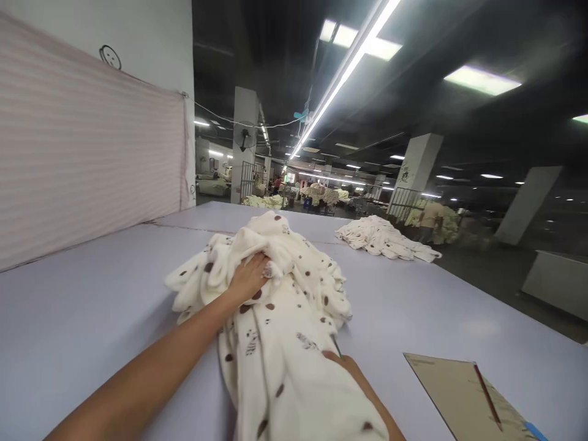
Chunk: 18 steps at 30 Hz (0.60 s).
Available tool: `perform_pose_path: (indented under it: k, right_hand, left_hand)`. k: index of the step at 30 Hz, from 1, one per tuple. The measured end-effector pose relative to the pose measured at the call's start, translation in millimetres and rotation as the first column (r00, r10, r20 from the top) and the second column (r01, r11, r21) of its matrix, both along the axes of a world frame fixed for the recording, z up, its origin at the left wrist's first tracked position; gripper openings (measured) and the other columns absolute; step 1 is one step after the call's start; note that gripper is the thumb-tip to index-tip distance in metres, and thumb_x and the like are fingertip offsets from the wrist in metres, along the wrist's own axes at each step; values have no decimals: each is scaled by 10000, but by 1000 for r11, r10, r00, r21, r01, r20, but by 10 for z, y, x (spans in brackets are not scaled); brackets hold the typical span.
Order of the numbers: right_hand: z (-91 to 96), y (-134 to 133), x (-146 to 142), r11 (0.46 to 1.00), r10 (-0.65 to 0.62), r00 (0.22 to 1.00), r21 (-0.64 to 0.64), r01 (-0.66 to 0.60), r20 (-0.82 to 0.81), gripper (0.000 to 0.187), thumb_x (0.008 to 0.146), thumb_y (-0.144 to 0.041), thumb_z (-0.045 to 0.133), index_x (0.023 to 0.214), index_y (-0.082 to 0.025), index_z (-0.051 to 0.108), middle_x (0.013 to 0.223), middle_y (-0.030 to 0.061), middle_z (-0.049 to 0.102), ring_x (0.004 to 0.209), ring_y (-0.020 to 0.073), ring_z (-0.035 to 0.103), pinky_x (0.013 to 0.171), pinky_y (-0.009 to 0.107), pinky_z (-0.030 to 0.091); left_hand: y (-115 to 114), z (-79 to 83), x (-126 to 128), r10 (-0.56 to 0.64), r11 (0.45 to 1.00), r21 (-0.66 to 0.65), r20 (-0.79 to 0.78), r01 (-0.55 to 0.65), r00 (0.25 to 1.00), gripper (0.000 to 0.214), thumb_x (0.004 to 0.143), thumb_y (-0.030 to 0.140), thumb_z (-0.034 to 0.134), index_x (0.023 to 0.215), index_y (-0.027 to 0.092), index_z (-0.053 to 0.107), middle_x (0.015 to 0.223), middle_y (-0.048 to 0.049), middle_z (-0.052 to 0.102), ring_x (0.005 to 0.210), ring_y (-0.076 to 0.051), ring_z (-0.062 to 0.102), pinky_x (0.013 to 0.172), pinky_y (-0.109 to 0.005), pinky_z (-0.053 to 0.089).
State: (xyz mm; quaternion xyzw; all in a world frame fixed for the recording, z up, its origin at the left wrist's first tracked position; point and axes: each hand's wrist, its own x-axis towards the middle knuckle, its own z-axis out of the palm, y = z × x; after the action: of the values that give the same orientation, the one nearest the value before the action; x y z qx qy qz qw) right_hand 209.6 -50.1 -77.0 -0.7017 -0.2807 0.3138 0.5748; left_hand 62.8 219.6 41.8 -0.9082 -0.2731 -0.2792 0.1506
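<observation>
A heap of white plush fabric with brown spots and small dark print lies in folds along the table, running toward me. On top of the heap is my left hand, its fingers curled into the folds and gripping them, fingertips partly buried. My right hand is at the fabric's right edge, closed against it, with most of its fingers hidden by the cloth. A thin dark-green piece sticks up beside that hand; I cannot tell what it is.
The pale table carries a second heap of spotted fabric at back right. Near front right lie a brown board, a dark red pencil and a blue item. A pinkish striped sheet hangs left. A person stands beyond.
</observation>
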Motion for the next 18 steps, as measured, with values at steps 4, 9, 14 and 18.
perform_pose_path:
  k: [4,9,14,18]
  right_hand:
    - [-217,-42,92,987,80,997,-143,-80,-6,272,718,-363,650,778,-98,634,757,68,694,719,161,647,696,300,484]
    - [-581,-3,-423,988,93,993,-114,-101,-75,576,657,-565,596,977,-86,598,957,122,683,915,255,628,742,304,495]
    - [-493,-96,-725,988,-74,994,-139,62,-84,591,637,-605,573,991,-132,580,1029,107,662,981,279,598,783,307,491]
    - [-179,-390,-768,968,-203,979,-155,199,-13,582,640,-620,539,982,-149,532,1106,126,603,1058,270,550,868,287,446]
  left_hand:
    - [288,-31,16,21,997,-79,12,-20,1000,417,884,309,512,1267,167,426,1361,-110,379,1241,-273,362,1039,-518,259]
    - [553,-91,-385,39,982,-186,-4,-39,999,450,877,290,524,1290,165,393,1376,-118,346,1257,-297,331,1035,-553,248]
    - [216,-226,-717,-93,960,-272,-95,64,991,564,843,347,562,1324,151,343,1423,-132,269,1310,-309,226,1070,-545,156]
    - [-176,-100,-949,-258,888,-424,-134,180,957,573,775,314,627,1291,181,415,1359,-102,394,1257,-273,335,1062,-426,246]
